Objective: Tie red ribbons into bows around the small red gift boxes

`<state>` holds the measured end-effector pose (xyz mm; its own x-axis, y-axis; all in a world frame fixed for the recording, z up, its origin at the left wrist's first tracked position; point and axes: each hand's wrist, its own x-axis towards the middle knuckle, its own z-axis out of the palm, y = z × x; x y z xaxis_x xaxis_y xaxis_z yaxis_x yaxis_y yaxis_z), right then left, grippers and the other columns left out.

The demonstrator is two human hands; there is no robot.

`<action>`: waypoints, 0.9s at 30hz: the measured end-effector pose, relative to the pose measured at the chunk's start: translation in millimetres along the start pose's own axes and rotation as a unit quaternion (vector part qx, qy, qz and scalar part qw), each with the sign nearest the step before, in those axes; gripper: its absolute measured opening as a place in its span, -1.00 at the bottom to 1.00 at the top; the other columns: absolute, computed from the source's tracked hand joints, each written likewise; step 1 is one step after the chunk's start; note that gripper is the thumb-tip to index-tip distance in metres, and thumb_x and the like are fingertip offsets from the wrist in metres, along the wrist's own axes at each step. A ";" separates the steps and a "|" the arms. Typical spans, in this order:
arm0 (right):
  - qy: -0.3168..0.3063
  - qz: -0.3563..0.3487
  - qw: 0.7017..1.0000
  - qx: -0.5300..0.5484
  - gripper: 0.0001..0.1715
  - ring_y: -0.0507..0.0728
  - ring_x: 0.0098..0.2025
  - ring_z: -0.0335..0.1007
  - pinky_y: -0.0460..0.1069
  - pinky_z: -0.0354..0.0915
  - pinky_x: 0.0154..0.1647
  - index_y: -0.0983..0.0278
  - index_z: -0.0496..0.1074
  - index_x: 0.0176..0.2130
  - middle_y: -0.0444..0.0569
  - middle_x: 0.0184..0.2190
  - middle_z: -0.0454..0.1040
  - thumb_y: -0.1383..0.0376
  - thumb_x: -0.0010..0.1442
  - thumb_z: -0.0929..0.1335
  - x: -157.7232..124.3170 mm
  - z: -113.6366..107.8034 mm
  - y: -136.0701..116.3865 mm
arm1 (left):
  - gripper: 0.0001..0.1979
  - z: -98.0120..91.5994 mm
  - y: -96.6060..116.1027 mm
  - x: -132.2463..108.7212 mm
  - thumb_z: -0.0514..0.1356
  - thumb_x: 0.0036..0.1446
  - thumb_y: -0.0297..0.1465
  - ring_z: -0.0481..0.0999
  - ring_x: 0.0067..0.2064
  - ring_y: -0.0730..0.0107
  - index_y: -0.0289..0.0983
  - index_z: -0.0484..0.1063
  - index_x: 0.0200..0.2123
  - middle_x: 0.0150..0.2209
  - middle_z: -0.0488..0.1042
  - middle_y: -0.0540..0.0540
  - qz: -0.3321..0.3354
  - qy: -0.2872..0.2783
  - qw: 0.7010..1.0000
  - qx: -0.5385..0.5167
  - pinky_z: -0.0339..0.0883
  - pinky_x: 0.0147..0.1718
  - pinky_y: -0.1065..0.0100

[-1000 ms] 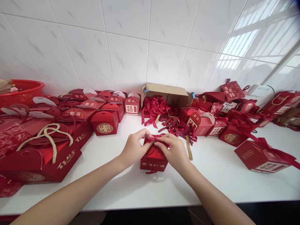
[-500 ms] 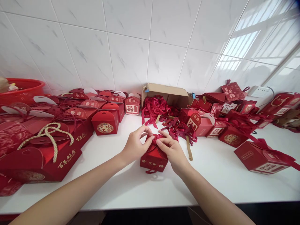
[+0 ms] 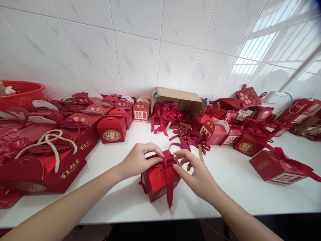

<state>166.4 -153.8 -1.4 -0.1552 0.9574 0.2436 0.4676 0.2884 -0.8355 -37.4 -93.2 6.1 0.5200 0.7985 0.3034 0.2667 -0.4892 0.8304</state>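
Note:
A small red gift box [image 3: 155, 179] stands turned at an angle on the white table in front of me. Dark red ribbon [image 3: 170, 180] is gathered at its top, and one tail hangs down over the near side. From the left, my left hand [image 3: 140, 161] pinches the ribbon at the top between thumb and index finger. My right hand [image 3: 197, 169] has thumb and index finger on the ribbon from the other side, its other fingers curled. A thin red cord [image 3: 142, 184] sticks out at the box's left side.
Many red gift boxes [image 3: 111, 130] crowd the left, one with a cream rope [image 3: 54, 142]. Behind my hands, an open cardboard carton [image 3: 179, 93] spills red ribbons [image 3: 165, 115]. More boxes [image 3: 245, 147] stand right, including a ribboned one [image 3: 278, 167]. A red basin [image 3: 22, 97] sits far left.
The box has been turned, so its lettered side no longer faces me. The ribbon tail now hangs over the near side. Both hands have shifted slightly lower and a little farther apart.

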 end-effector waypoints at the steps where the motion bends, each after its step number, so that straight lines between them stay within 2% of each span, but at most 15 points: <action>1: 0.000 -0.027 0.999 -0.034 -0.72 0.10 -0.27 0.40 0.00 0.34 -0.30 0.18 0.37 -0.08 -0.03 -0.14 0.50 0.31 0.17 0.31 -3.0 -0.5 -0.2 | -0.93 -1.0 1.4 -1.6 0.25 0.05 -0.40 0.54 -0.23 0.30 -0.27 0.54 -0.41 -0.30 0.56 -0.11 0.002 -0.008 1.000 0.001 0.39 -0.15 0.32; 5: 0.007 -0.112 0.982 -0.151 -0.74 0.15 -0.25 0.39 0.05 0.32 -0.21 0.19 0.35 -0.09 -0.03 -0.27 0.51 0.39 0.20 0.28 -5.3 1.0 -1.4 | -0.93 -2.0 6.4 -5.2 0.24 0.04 -0.42 0.54 -0.23 0.31 -0.26 0.53 -0.42 -0.29 0.55 -0.11 0.007 -0.015 1.000 0.018 0.39 -0.16 0.33; 9: 0.018 -0.121 0.964 -0.236 -0.73 0.20 -0.29 0.40 0.11 0.30 -0.21 0.22 0.35 -0.08 -0.03 -0.38 0.52 0.40 0.18 0.29 -2.2 -5.3 -13.5 | -0.92 -1.2 7.4 -5.3 0.22 0.04 -0.43 0.53 -0.24 0.31 -0.27 0.53 -0.42 -0.30 0.55 -0.11 0.005 -0.009 1.000 0.029 0.39 -0.18 0.34; 13: -0.115 -0.039 0.973 -0.197 -0.77 0.08 -0.60 0.32 -0.04 0.24 -0.54 0.18 0.37 -0.08 -0.20 -0.65 0.41 0.27 0.25 0.26 0.3 -22.6 -31.7 | -0.92 -3.1 7.5 -4.9 0.21 0.05 -0.42 0.53 -0.24 0.31 -0.27 0.52 -0.41 -0.31 0.56 -0.11 0.006 -0.015 0.999 0.030 0.38 -0.17 0.32; 15: -0.137 -0.071 0.967 -0.203 -0.76 0.07 -0.54 0.39 -0.06 0.27 -0.53 0.16 0.41 -0.09 -0.14 -0.54 0.48 0.29 0.26 0.25 6.5 -29.2 -33.6 | -0.93 -4.8 8.5 -4.7 0.21 0.05 -0.42 0.53 -0.24 0.31 -0.27 0.51 -0.41 -0.31 0.56 -0.10 0.006 -0.023 0.999 0.031 0.38 -0.15 0.31; 17: -0.122 -0.162 0.954 -0.223 -0.68 0.13 -0.24 0.48 -0.01 0.37 -0.30 0.16 0.39 -0.02 0.00 -0.21 0.53 0.34 0.22 0.28 16.7 -31.7 -28.3 | -0.93 -6.4 10.1 -4.3 0.21 0.04 -0.42 0.53 -0.23 0.30 -0.26 0.50 -0.41 -0.30 0.57 -0.09 0.008 -0.028 0.999 0.038 0.37 -0.13 0.30; 19: -0.136 -0.237 0.936 -0.221 -0.57 0.17 -0.03 0.41 0.05 0.37 -0.11 0.17 0.31 0.08 0.07 -0.02 0.45 0.36 0.21 0.30 28.0 -30.3 -18.4 | -0.93 -8.0 12.0 -3.8 0.21 0.02 -0.42 0.52 -0.21 0.28 -0.25 0.50 -0.40 -0.29 0.57 -0.09 0.009 -0.033 0.998 0.049 0.36 -0.11 0.29; 22: -0.159 -0.275 0.924 -0.211 -0.63 0.13 -0.11 0.41 0.04 0.36 -0.14 0.19 0.31 0.07 0.05 -0.11 0.49 0.37 0.26 0.26 39.1 -26.2 -3.9 | -0.91 -11.4 15.5 -3.1 0.20 0.02 -0.42 0.51 -0.21 0.28 -0.23 0.51 -0.38 -0.28 0.56 -0.07 0.009 -0.041 0.996 0.083 0.35 -0.13 0.30; 24: -0.146 -0.293 0.916 -0.233 -0.67 0.10 -0.23 0.39 -0.01 0.34 -0.24 0.21 0.35 0.04 0.03 -0.23 0.48 0.38 0.29 0.22 40.5 -25.5 2.3 | -0.90 -14.8 18.7 -2.5 0.19 0.02 -0.43 0.50 -0.22 0.28 -0.22 0.52 -0.37 -0.30 0.55 -0.05 0.015 -0.047 0.991 0.124 0.34 -0.15 0.31; 27: -0.121 -0.334 0.888 -0.294 -0.59 0.08 -0.35 0.29 -0.05 0.26 -0.34 0.21 0.38 0.06 -0.01 -0.37 0.41 0.43 0.31 0.16 37.8 -28.2 7.2 | -0.89 -20.1 24.6 -1.5 0.18 0.00 -0.47 0.48 -0.26 0.30 -0.22 0.50 -0.38 -0.36 0.52 -0.03 0.029 -0.058 0.979 0.195 0.32 -0.17 0.32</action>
<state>188.5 -115.1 15.7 -0.7171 0.5591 0.4162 0.5632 0.8165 -0.1265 -48.0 -99.4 35.5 0.6264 0.7311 0.2702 0.5123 -0.6474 0.5643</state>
